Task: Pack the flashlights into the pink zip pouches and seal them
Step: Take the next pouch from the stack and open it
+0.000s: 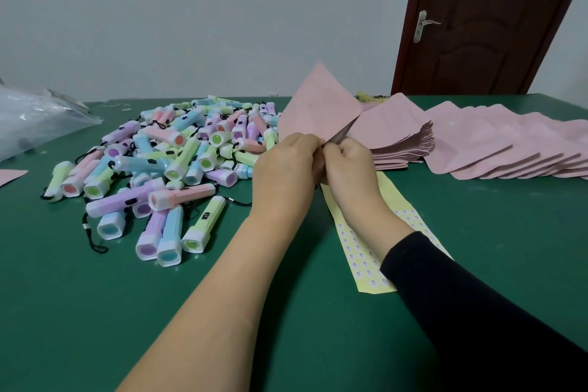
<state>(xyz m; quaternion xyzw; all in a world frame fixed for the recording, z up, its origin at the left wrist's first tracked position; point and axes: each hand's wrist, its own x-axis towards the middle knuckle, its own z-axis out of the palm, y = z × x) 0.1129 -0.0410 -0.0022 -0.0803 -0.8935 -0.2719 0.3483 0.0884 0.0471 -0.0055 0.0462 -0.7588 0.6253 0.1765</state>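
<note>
A pink zip pouch (318,108) stands tilted above the table, held at its lower edge by both hands. My left hand (286,168) pinches one side of the pouch mouth and my right hand (348,165) pinches the other, with the mouth spread slightly between them. A heap of pastel flashlights (178,156) with black cords lies to the left of my hands. A stack of empty pink pouches (402,137) sits just right of my hands. Whether anything is inside the held pouch cannot be seen.
Filled-looking pink pouches (509,143) lie fanned in a row at the right. A yellow sticker sheet (356,245) lies under my right forearm. A clear plastic bag (35,117) is at the far left, and a brown door (486,19) stands behind the green table (95,312).
</note>
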